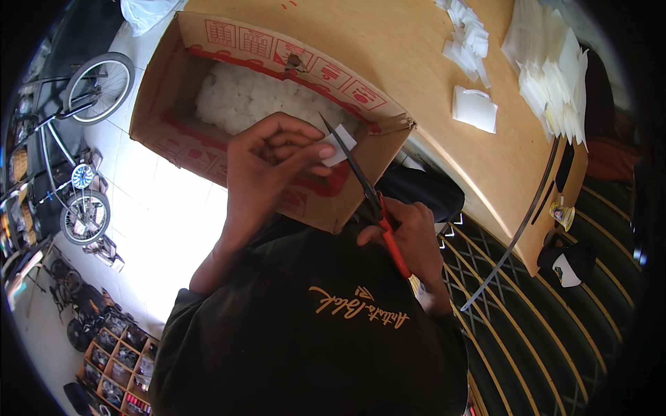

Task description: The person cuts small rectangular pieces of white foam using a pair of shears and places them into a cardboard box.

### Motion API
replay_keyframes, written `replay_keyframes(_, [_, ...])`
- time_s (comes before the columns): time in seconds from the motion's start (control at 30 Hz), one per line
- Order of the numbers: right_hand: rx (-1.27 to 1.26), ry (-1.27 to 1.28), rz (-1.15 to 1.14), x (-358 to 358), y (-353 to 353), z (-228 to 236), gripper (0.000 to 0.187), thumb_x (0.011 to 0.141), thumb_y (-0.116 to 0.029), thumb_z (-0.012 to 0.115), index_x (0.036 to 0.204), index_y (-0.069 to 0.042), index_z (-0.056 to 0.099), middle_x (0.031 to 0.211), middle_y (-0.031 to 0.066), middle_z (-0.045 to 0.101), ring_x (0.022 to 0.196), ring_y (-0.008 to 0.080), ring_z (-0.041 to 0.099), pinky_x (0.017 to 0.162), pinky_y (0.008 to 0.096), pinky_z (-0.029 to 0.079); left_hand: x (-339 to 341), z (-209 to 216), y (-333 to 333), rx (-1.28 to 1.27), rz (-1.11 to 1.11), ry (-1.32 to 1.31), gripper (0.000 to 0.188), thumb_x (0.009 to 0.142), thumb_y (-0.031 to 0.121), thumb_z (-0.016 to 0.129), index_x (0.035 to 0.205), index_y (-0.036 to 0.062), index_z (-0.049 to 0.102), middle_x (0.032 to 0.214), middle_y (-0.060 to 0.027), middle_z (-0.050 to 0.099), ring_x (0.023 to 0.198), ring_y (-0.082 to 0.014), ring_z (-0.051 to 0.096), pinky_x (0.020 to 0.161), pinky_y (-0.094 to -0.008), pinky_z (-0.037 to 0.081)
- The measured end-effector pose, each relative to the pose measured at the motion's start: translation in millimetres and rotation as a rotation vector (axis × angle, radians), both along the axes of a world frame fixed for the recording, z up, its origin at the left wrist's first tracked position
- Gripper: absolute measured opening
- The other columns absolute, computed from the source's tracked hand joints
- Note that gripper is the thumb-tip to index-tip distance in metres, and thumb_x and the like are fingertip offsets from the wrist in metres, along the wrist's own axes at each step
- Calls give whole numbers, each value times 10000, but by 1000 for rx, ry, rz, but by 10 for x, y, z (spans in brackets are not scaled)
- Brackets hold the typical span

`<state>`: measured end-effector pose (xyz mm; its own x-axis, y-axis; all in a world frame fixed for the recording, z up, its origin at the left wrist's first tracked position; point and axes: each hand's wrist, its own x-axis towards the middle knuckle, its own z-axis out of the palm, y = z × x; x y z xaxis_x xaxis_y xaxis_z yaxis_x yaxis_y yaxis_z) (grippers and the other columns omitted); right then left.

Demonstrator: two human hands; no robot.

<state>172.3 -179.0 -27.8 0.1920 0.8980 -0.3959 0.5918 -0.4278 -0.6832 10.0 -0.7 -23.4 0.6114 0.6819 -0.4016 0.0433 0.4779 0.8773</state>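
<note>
Between the thumb and fingers of my left hand is a small white piece of sheet material. My right hand grips a pair of scissors with red handles and dark blades. The blades point up and to the left and cross the white piece; whether they are parted I cannot make out. Both hands are over the near side of an open cardboard box with red print. Inside the box lies a heap of small white pieces.
The box stands beside a brown table. On the table lie a white folded piece, a cluster of white strips and a larger stack of white sheets. A small cup stands near its right edge. Left, a bicycle stands on pale tiles.
</note>
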Motion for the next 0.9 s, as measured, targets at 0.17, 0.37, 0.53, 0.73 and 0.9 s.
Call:
replay_keyframes(0.17, [-116, 166, 19, 63, -15, 3, 751, 474, -616, 875, 862, -45, 578, 623, 114, 577, 611, 377, 605, 580, 429, 460, -12, 44, -34, 50, 60, -15, 178, 866, -39, 676, 1031, -73, 617, 959, -154, 688, 841, -179, 699, 749, -263, 591])
replay_keyframes(0.37, [-123, 137, 64, 34, 22, 19, 892, 425, -658, 869, 961, -33, 525, 684, 114, 578, 694, 391, 620, 638, 446, 461, -45, 21, -52, 65, 24, -64, 170, 868, -40, 675, 1028, -69, 627, 965, -160, 687, 856, -180, 698, 741, -256, 587])
replay_keyframes(0.53, [-94, 92, 82, 21, 65, 114, 877, 445, -671, 858, 941, -29, 526, 657, 98, 556, 672, 380, 622, 614, 439, 455, 18, 27, -85, 64, 61, -73, 173, 866, -29, 685, 1025, -63, 626, 956, -154, 691, 836, -167, 699, 723, -254, 586])
replay_keyframes(0.73, [-37, 63, 95, 26, 65, 98, 846, 496, -664, 842, 970, -27, 549, 642, 99, 557, 636, 380, 613, 590, 432, 453, 65, -2, -80, 6, 76, -85, 153, 864, -26, 688, 993, -66, 615, 906, -154, 697, 810, -169, 704, 698, -251, 584])
replay_keyframes(0.9, [-38, 42, -10, -19, 64, 33, 657, 609, -596, 824, 849, -33, 586, 591, 112, 570, 575, 376, 597, 566, 422, 454, 56, -7, -105, -6, 31, -81, 147, 864, -18, 691, 980, -61, 611, 884, -155, 698, 796, -172, 706, 681, -247, 580])
